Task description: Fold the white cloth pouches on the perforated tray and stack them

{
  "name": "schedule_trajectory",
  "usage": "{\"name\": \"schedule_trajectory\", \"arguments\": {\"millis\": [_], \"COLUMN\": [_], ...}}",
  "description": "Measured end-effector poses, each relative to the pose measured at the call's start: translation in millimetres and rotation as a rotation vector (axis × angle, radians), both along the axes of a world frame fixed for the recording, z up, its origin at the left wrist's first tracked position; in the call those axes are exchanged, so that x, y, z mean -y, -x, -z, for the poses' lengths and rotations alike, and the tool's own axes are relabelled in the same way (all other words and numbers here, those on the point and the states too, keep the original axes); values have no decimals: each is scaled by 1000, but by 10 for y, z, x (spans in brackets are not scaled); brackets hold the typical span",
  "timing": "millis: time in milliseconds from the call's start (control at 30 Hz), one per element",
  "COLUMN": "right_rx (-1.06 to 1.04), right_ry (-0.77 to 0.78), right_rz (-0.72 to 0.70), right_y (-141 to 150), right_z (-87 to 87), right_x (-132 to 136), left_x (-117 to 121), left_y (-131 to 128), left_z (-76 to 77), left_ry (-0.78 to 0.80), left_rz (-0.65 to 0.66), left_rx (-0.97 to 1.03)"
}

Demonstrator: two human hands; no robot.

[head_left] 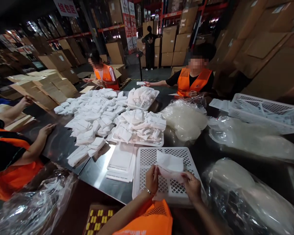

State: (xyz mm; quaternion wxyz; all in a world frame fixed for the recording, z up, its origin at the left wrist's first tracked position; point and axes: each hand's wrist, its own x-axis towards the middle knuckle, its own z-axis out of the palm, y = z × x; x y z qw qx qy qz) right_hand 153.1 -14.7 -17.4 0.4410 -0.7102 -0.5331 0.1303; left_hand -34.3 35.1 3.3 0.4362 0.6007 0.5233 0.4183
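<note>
Between my two hands is a thin white pouch (170,163), held above a white perforated plastic basket (143,156). My left hand (152,179) pinches its left lower corner; a bracelet shows on that wrist. At the opposite corner, my right hand (192,186) grips the edge between thumb and fingers. Just left of the basket lies a stack of flat white pouches (120,158) with a dark printed line. Behind it, a white tray (159,142) is heaped with folded white packets (137,125). Whether anything is inside the held pouch, I cannot tell.
Clear plastic bags of pale contents (186,120) lie on the right, near another white basket (267,109). More white packets cover the table's middle. Co-workers in orange vests (196,80) sit across and to the left. Cardboard boxes (39,88) are stacked at left.
</note>
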Motion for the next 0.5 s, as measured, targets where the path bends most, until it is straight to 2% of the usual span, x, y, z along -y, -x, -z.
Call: {"name": "schedule_trajectory", "arguments": {"millis": [167, 300, 500], "right_rx": [89, 149, 223], "right_ry": [41, 85, 160], "right_rz": [115, 114, 83], "right_y": [-23, -37, -9], "right_z": [-18, -14, -21], "right_x": [-130, -177, -206], "left_x": [-197, -279, -269], "left_y": [-39, -11, 32], "left_z": [99, 130, 196], "left_ry": [-17, -21, -45], "left_rz": [-72, -65, 1], "left_rx": [-150, -300, -496]}}
